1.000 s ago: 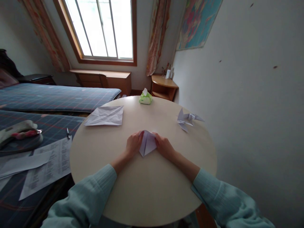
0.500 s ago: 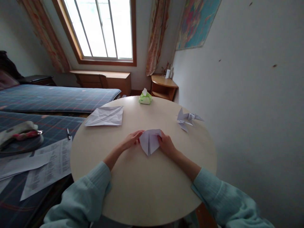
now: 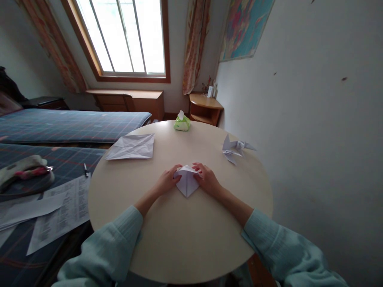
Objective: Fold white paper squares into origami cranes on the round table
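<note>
A small folded white paper [image 3: 186, 184] lies on the round cream table [image 3: 191, 235], one point toward me and a crease down its middle. My left hand [image 3: 168, 180] grips its left edge, with the thumb on top and the fingers behind. On the right edge, my right hand [image 3: 207, 179] holds it in the same way, its fingers bent over the upper corner. Both hands are closed on the paper, and its underside is hidden.
A creased white sheet [image 3: 131, 146] lies at the table's left back. At the right stands a folded paper figure [image 3: 236, 148]. A green tissue pack [image 3: 182, 122] sits near the far edge. Printed sheets [image 3: 62, 211] and a pen [image 3: 85, 170] rest on the bed at left.
My hands have come closer together around the folded paper. Its two flaps now meet along the middle, where a gap showed before, and my thumbs lie on top.
</note>
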`<state>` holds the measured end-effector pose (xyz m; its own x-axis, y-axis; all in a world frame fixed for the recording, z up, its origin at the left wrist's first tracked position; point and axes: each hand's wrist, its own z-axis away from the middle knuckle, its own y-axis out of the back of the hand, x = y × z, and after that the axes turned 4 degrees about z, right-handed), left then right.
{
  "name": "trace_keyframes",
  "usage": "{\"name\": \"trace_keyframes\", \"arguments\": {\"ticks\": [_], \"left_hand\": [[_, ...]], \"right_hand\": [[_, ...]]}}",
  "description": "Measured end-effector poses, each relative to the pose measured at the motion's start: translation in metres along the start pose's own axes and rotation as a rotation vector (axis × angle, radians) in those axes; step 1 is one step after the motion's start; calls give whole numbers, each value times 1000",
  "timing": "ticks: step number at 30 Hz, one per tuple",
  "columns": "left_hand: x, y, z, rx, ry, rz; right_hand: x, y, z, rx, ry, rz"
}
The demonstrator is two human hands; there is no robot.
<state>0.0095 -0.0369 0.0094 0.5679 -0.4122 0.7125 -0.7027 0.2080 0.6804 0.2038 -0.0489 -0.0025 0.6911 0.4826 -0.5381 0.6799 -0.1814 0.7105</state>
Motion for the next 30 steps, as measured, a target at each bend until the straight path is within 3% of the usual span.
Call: {"name": "trace_keyframes", "arguments": {"ticks": [4,8,10,13,21,25,30], "left_hand": [[0,2,-1,126,-14,-91],[15,7,7,439,-261,-205],[26,8,13,525,-369,-195],[35,2,18,387,-475,-157],[15,-22,6,-29,-397,-217],[9,-22,3,-45,-389,-213],[10,-21,2,-56,-347,-249]], "right_hand": [[-2,4,-2,72,14,112],[0,2,-3,105,-58,178],[1,1,-3,125,-88,199],[1,0,-3,150,-106,200],[-1,3,0,101,-77,149],[1,4,-1,124,-11,96],[1,15,-4,198,205,50]]}}
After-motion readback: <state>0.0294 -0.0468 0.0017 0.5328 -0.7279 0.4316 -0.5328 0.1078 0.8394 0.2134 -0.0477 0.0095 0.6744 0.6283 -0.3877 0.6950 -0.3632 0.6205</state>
